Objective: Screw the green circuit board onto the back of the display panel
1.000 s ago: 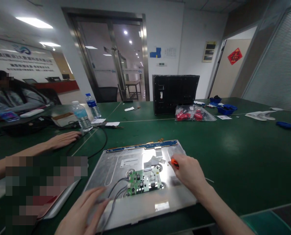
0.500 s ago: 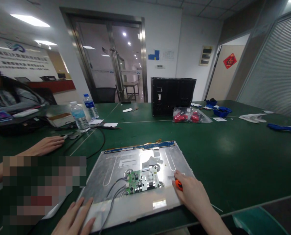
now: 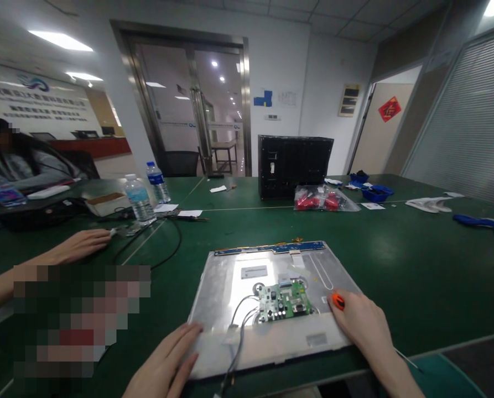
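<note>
Beyond a green tabletop (image 3: 396,271), glass doors (image 3: 167,94) are framed in steel; nearer, a metal-backed display panel (image 3: 225,284) is handled from both sides.
With its circuit board (image 3: 284,301) uppermost on the near tabletop, the panel is touched at its near left corner by the left hand (image 3: 166,356), thumb parted from fingers; whether the edge is pinched cannot be told; by the right hand (image 3: 365,320), set at the right edge, an orange-handled tool (image 3: 338,301) is clasped in curled fingers; positioning, rather than work with the tool, seems to be in hand; for the next move, even support at both edges would be called for, with the dark cables (image 3: 242,338) held clear and the board left unpressed.
</note>
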{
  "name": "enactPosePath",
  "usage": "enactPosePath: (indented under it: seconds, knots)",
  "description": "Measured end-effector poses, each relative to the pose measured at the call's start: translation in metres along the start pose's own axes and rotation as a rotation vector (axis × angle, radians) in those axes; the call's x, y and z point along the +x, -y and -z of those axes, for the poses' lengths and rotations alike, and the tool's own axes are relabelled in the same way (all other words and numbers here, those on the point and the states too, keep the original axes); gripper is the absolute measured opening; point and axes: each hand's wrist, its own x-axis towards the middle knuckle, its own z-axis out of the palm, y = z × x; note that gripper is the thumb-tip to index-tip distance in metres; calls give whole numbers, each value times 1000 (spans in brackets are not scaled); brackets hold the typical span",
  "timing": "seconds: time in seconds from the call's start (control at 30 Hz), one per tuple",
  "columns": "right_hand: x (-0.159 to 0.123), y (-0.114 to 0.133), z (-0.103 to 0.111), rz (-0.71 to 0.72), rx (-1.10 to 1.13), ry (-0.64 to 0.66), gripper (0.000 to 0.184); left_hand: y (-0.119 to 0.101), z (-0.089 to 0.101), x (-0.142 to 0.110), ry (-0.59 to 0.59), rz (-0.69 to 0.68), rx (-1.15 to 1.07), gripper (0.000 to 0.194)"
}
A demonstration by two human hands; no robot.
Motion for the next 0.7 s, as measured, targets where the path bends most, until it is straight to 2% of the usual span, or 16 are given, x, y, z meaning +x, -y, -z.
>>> enactPosePath:
  seconds: [0.1, 0.27, 0.37, 0.5, 0.7]
  knots:
    - [7, -16, 4, -80, 11, -15, 36, -20, -1, 18, 13, -105, -37, 38]
    - [24, -32, 11, -138, 26, -89, 42, -39, -18, 34, 151, -208, -55, 50]
    - [38, -32, 13, -102, 36, -134, 45, -48, -31, 44, 253, -279, -103, 58]
    - [58, -34, 10, -21, 45, -162, 38, -64, -44, 58, 319, -304, -150, 59]
    - [76, -57, 4, 40, 43, -144, 31, -83, -51, 76, 424, -283, -186, 58]
